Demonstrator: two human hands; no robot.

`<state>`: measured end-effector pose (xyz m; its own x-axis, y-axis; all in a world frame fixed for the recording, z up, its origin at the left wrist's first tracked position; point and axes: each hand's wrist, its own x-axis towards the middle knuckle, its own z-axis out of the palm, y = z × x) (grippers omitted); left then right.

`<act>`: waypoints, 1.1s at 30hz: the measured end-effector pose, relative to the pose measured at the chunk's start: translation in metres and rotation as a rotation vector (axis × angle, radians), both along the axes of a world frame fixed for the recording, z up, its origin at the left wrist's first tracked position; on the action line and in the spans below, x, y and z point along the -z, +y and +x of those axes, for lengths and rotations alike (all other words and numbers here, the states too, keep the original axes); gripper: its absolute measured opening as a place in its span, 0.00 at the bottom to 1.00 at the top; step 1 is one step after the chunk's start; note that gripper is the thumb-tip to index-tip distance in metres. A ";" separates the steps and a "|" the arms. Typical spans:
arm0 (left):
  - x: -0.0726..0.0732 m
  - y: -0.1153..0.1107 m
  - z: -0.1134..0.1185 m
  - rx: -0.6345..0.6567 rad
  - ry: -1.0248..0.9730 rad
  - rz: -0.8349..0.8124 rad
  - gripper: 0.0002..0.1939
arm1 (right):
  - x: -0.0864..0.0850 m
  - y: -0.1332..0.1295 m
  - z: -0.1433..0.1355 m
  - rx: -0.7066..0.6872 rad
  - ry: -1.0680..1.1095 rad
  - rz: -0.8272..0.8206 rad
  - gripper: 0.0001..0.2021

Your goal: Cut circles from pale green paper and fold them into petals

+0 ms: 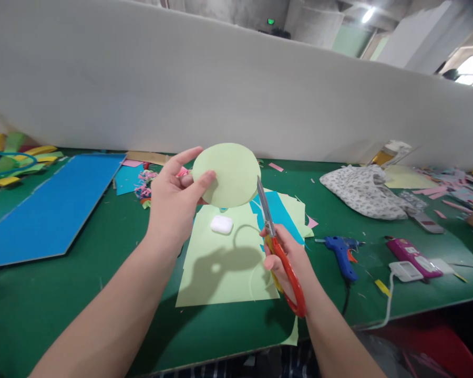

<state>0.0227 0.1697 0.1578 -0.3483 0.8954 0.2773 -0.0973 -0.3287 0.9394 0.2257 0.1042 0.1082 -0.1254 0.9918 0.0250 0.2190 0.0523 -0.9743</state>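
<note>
Two hands work: the left pinches a paper circle; the right grips scissors at its edge.

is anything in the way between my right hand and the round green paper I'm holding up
Nothing visible but the red-handled scissors your right hand holds; their tips reach the right edge of the paper circle in your left hand, though whether they touch it is unclear.

1 blue glue gun near 1 purple power strip, patterned cloth beyond.
</note>
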 end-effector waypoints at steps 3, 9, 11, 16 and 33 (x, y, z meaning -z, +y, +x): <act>0.001 -0.003 0.007 0.031 -0.007 0.001 0.35 | 0.004 0.000 0.001 -0.034 0.030 0.017 0.33; 0.006 -0.006 0.014 0.086 0.092 0.041 0.43 | 0.015 0.008 0.006 -0.118 0.164 -0.028 0.42; 0.006 -0.006 0.014 0.106 0.132 0.045 0.42 | 0.018 0.011 0.007 -0.146 0.201 -0.053 0.46; 0.005 -0.008 0.014 0.160 0.209 0.026 0.42 | 0.022 0.013 0.008 -0.139 0.179 -0.017 0.53; 0.001 -0.014 0.015 0.222 0.234 -0.022 0.39 | 0.012 0.002 0.004 -0.067 0.207 -0.048 0.45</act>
